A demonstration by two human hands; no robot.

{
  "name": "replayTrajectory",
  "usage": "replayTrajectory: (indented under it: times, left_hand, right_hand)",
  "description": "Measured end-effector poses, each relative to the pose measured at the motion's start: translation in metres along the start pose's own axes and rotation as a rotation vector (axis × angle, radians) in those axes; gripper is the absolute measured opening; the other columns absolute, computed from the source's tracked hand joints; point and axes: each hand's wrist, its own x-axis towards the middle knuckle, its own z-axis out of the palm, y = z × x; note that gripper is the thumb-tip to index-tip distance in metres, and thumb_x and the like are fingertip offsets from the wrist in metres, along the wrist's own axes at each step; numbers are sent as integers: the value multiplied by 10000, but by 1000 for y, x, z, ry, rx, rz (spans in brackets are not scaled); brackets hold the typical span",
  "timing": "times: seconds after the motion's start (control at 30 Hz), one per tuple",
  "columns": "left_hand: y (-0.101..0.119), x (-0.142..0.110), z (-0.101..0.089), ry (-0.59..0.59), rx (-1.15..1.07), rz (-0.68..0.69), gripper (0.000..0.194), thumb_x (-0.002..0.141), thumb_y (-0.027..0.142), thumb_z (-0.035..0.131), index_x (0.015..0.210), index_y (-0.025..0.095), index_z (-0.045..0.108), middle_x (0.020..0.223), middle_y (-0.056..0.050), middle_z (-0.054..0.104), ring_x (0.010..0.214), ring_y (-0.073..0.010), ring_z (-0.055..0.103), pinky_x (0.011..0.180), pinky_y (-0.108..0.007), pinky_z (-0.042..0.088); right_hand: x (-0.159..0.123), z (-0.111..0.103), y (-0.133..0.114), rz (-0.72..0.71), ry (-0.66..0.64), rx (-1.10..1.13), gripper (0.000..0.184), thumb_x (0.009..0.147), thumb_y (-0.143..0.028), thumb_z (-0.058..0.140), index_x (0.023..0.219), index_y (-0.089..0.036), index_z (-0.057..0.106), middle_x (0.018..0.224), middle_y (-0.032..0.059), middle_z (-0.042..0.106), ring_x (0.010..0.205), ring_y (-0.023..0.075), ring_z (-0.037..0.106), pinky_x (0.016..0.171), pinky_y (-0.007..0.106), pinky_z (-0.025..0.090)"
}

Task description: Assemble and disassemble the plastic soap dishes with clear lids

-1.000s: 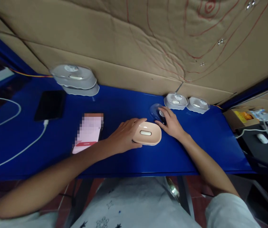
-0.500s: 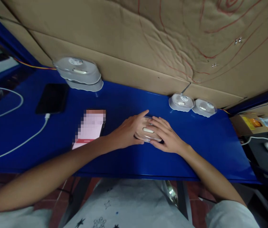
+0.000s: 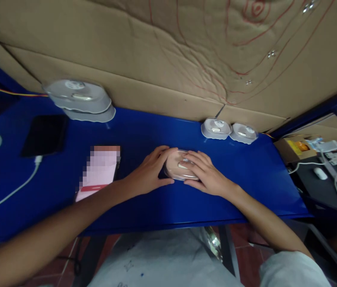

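At the left of the shiny blue tabletop (image 3: 156,211) I see a flat black rectangular device (image 3: 44,135), with a white cable (image 3: 22,195) plugged into its near edge. Behind it are stacked grey plastic boxes with wavy rims (image 3: 89,115); their clear cover bears a round white label (image 3: 74,84), whose print I cannot read. Next lies a phone with a pink screen (image 3: 101,167), mostly pixelated; the writing on its red bar is not readable.

The left hand (image 3: 149,171) has its grip widely open around the left side of a peach-pink rounded box under a clear lid (image 3: 174,161); whether it touches, I cannot tell. This box is between both hands, near the middle. The right hand (image 3: 206,169) lies over its right part, fingers slightly spread; I cannot tell if this grip holds or only rests. Farther right are two small grey lidded boxes (image 3: 216,131), also with round labels, illegible to me.
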Motion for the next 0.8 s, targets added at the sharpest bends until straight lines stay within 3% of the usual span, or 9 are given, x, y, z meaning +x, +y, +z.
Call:
replayTrajectory:
  times: [0.07, 0.17, 0.27, 0.4, 0.5, 0.63, 0.8]
  left_hand:
    - [6, 2, -4, 114, -2, 16, 655, 891, 230, 781, 1459, 267, 457, 1468, -144, 500, 1392, -313, 530, 1147, -515, 465]
    - [17, 4, -11, 294, -8, 84, 149, 949, 146, 681, 1057, 229, 621, 1183, -55, 622, 1128, -208, 658, 1020, -375, 524]
    - [24, 6, -12, 330, -59, 121, 161, 968, 122, 650, 849, 213, 592, 978, 0, 652, 909, -147, 671, 880, -294, 520]
    - [21, 6, -5, 250, -104, 109, 171, 960, 127, 660, 822, 207, 601, 918, 6, 670, 860, -145, 671, 822, -283, 498]
    - [17, 6, -3, 217, -118, 88, 154, 963, 128, 652, 837, 209, 613, 917, 6, 674, 854, -142, 674, 810, -276, 493]
    - [16, 6, -5, 205, -121, 72, 144, 967, 115, 627, 862, 213, 613, 921, 11, 676, 859, -135, 675, 810, -265, 489]
    - [16, 5, -5, 178, -108, 63, 135, 959, 102, 604, 888, 216, 619, 927, 14, 682, 851, -134, 681, 794, -260, 494]
  right_hand:
    - [-27, -11, 9, 105, 9, -35, 506, 1044, -454, 589, 1495, -236, 512, 1592, 132, 523, 1539, 329, 389, 1235, 575, 316]
    - [-84, -28, 31, 304, 79, -144, 491, 1020, -423, 609, 1484, -283, 527, 1556, 117, 555, 1489, 363, 433, 1185, 587, 332]
    - [-142, -40, 62, 499, 185, -283, 476, 1013, -412, 577, 1469, -278, 545, 1518, 117, 589, 1436, 364, 483, 1161, 565, 340]
    - [-195, -43, 114, 750, 298, -453, 508, 993, -437, 525, 1454, -229, 567, 1512, 145, 602, 1403, 392, 494, 1131, 585, 342]
    - [-210, -43, 150, 909, 360, -506, 549, 940, -381, 529, 1462, -213, 550, 1528, 162, 579, 1398, 402, 482, 1113, 618, 339]
    - [-208, -51, 194, 1038, 410, -497, 555, 865, -255, 499, 1412, -194, 576, 1442, 227, 612, 1353, 402, 490, 1052, 623, 344]
    - [-191, -68, 241, 1086, 401, -470, 524, 832, -194, 493, 1330, -83, 614, 1277, 336, 662, 1236, 412, 559, 963, 580, 404]
